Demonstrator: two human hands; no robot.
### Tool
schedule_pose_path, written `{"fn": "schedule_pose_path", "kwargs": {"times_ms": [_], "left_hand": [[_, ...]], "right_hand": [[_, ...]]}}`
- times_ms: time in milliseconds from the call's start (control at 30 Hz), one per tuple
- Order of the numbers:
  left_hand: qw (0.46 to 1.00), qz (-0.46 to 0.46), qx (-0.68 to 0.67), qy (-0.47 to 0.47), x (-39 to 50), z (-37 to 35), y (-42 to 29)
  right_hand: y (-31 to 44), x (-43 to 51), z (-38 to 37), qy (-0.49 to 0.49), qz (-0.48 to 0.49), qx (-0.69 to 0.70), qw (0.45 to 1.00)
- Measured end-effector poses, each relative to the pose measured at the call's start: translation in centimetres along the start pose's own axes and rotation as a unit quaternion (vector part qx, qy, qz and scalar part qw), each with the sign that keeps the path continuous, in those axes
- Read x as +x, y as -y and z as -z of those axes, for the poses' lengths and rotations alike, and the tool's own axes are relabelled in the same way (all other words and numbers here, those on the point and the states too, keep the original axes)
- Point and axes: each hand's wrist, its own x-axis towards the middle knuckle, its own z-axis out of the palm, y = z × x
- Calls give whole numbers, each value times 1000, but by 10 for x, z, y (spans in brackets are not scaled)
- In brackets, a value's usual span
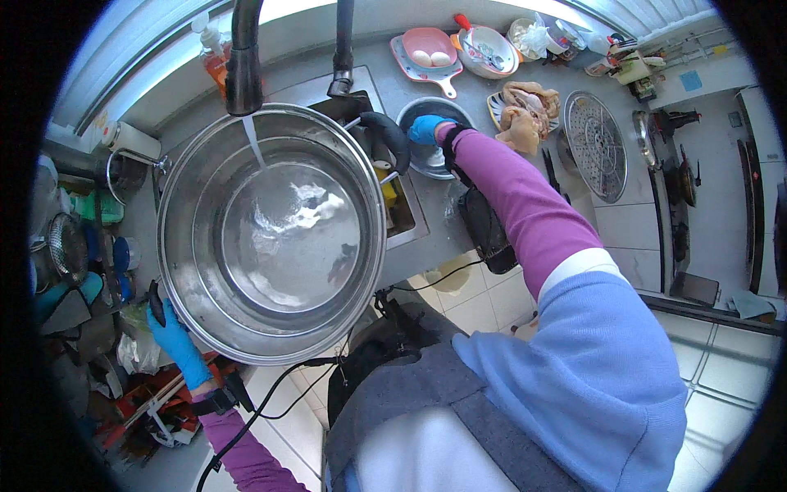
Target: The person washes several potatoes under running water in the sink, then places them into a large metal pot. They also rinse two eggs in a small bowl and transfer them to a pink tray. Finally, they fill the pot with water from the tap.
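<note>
Water runs from a black faucet (244,80) into a large stainless steel pot (295,234) at the left centre. My left hand (175,338), in a blue glove, grips the black side handle (157,304) of the pot at its lower left. The pot's other black handle (391,142) stands out over the sink. My right hand (428,129), also blue-gloved, reaches into a metal bowl (455,111) on the counter beside the sink; its fingers are partly hidden, and any grip there cannot be made out. Raw poultry (527,114) lies on a plate right of the bowl.
Behind are two eggs in a pink dish (430,38) and a white pan with an orange rim (489,52). A perforated steamer disc (595,146) and black-handled tool (553,175) lie at the right. A black device (489,230) sits at the counter edge; a cable hangs below.
</note>
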Motion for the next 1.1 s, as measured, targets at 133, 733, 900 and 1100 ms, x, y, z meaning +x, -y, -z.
{"fn": "schedule_pose_path", "kwargs": {"times_ms": [133, 733, 900, 1100], "left_hand": [[999, -39, 14, 1, 5, 2, 9], [999, -41, -18, -15, 4, -2, 13], [998, -52, -24, 21, -3, -2, 2], [999, -30, -38, 0, 1, -3, 7]], "right_hand": [[0, -5, -11, -51, -13, -86, 995], [8, -4, -15, -45, 13, -124, 991], [10, -7, -12, -46, -17, -142, 989], [5, -2, -6, 21, -22, -38, 999]]}}
